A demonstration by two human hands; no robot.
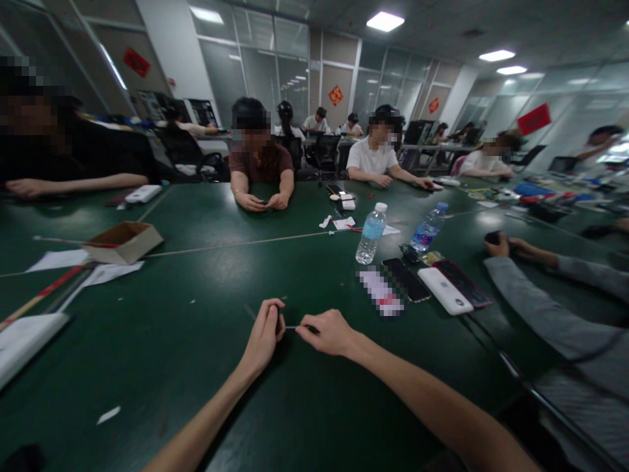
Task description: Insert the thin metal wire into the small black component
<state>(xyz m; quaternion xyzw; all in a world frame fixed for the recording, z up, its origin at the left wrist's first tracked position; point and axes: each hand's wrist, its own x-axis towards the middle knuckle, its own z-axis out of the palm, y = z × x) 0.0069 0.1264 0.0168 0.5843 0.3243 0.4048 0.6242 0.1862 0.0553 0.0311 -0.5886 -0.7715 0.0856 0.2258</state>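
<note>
The left hand (265, 331) is curled narrowly around one end of a thin rod (299, 327), and the right hand (327, 332) is pinching the other end, with a dark section (313, 329) showing at its fingertips. The rod is spanning the short gap between the hands, above the green counter (162, 387). Ahead and to the right of the right hand, two water bottles (372, 233) (428, 227) are standing, and nearer that hand a black phone (405, 280), a white phone (445, 292) and a dark phone (464, 283) are lying beside a pixelated item (381, 292). Farther right of the right hand, a co-worker's hand (497, 246) is reaching out of a gray sleeve (555, 314) and closing around a dark object (494, 237). Left of the left hand, a cardboard box (122, 241) is sitting on white paper (59, 260), with a red-and-white stick (42, 295) lying just below it. Straight ahead of both hands, across the counter, a seated co-worker's hands (263, 202) are meeting over a small dark object.
</note>
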